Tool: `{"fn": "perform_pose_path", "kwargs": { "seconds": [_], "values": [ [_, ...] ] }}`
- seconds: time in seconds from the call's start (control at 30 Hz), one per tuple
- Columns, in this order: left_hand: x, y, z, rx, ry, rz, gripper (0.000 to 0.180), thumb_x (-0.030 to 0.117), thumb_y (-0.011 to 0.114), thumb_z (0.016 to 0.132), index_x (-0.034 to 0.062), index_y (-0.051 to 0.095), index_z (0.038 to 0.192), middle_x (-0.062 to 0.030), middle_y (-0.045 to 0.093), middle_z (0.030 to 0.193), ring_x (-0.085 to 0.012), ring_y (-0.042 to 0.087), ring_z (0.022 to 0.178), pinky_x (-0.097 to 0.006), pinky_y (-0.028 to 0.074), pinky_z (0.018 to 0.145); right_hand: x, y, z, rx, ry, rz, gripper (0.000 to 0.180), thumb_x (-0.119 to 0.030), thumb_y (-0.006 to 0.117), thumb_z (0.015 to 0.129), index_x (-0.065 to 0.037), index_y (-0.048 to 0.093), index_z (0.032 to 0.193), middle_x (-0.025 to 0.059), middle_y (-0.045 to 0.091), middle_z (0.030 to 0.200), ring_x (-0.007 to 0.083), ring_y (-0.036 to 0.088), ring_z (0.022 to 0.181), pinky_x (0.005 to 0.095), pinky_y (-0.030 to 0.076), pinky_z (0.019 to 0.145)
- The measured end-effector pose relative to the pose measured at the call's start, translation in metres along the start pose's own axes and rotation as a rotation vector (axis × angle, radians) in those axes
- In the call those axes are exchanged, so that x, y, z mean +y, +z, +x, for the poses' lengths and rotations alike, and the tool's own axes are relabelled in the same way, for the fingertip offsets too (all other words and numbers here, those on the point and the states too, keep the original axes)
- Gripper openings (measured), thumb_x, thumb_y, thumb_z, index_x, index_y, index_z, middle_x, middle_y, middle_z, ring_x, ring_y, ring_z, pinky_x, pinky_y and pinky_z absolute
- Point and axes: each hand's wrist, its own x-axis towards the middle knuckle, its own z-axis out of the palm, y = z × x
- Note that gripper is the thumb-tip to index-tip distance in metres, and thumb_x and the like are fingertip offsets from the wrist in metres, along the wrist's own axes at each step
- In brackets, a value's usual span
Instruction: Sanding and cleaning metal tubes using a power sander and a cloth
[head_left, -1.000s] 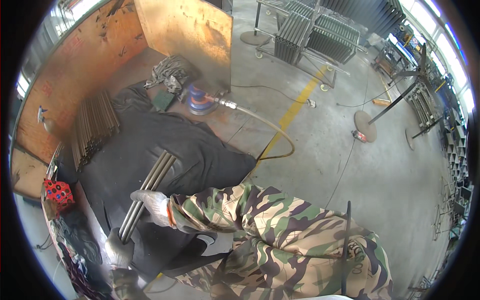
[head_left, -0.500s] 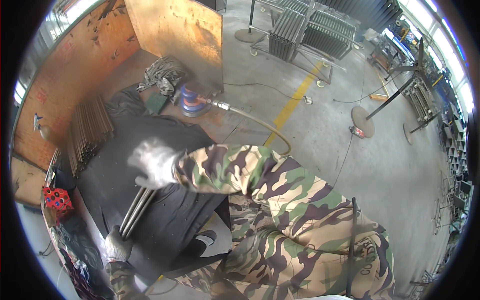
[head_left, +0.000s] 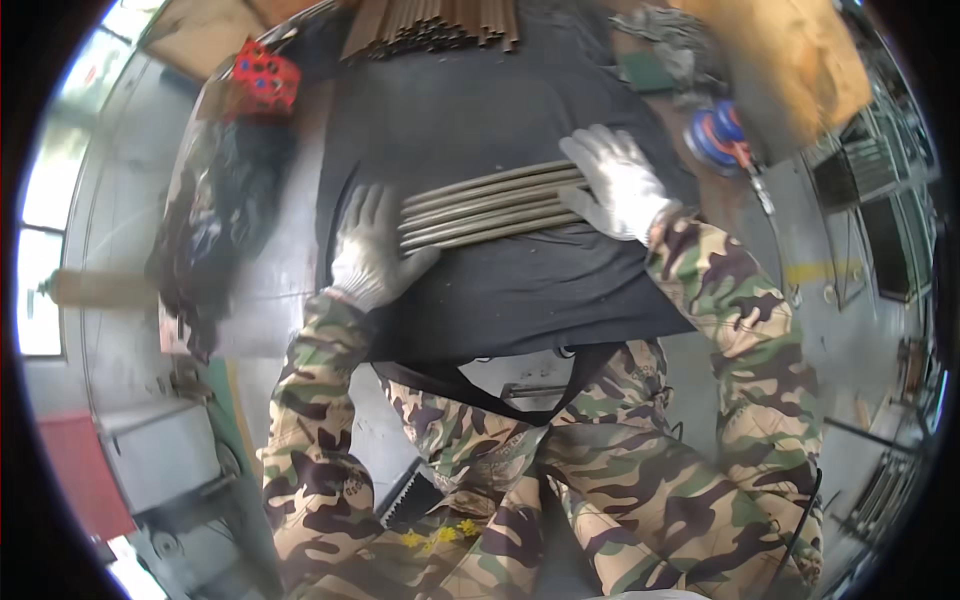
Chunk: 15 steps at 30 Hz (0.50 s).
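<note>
Several metal tubes [head_left: 490,207] lie side by side, roughly crosswise, on a black cloth [head_left: 490,300] spread over the table in front of me. My left hand [head_left: 368,250], in a white glove, is at their left ends with its fingers stretched out. At the opposite ends is my right hand [head_left: 618,185], also gloved, its fingers extended and its thumb resting by the tubes. Neither hand wraps round them. Farther back on the cloth sits a pile of brown tubes [head_left: 435,28], their near ends facing me.
At the right stands a blue and red air sander [head_left: 715,137] with a hose fitting. Behind it are a green pad [head_left: 645,72], a grey rag [head_left: 682,45] and a wooden panel [head_left: 800,65]. Dark crumpled material [head_left: 225,200] and a red patterned item [head_left: 266,78] lie along the left edge.
My view has swung round to face the table squarely. The few tubes gripped in my left hand earlier now lie among several on the cloth, and both hands are at the tube ends.
</note>
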Motion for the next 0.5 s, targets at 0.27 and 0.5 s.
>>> {"fn": "perform_pose_path", "kwargs": {
  "seconds": [0.27, 0.5],
  "values": [
    [0.0, 0.004, -0.002, -0.007, -0.073, 0.052, 0.114, 0.062, 0.085, 0.08, -0.0033, 0.041, 0.161, -0.0327, 0.041, 0.165, -0.0535, 0.031, 0.158, -0.059, 0.031, 0.13, -0.008, -0.008, 0.011, -0.112, -0.119, -0.144, 0.088, -0.047, 0.076, 0.095, 0.005, 0.045, 0.158, 0.0265, 0.047, 0.161, 0.046, 0.037, 0.155, 0.0606, 0.026, 0.128],
    [-0.009, 0.011, -0.001, 0.027, 0.01, -0.019, 0.108, 0.054, 0.088, 0.08, -0.0016, 0.042, 0.16, -0.0305, 0.042, 0.163, -0.0536, 0.032, 0.157, -0.061, 0.032, 0.128, -0.015, 0.0, 0.002, -0.142, -0.144, -0.008, 0.086, -0.041, 0.077, 0.095, 0.001, 0.043, 0.162, 0.0268, 0.043, 0.166, 0.047, 0.031, 0.16, 0.0582, 0.021, 0.133]
  ]
}}
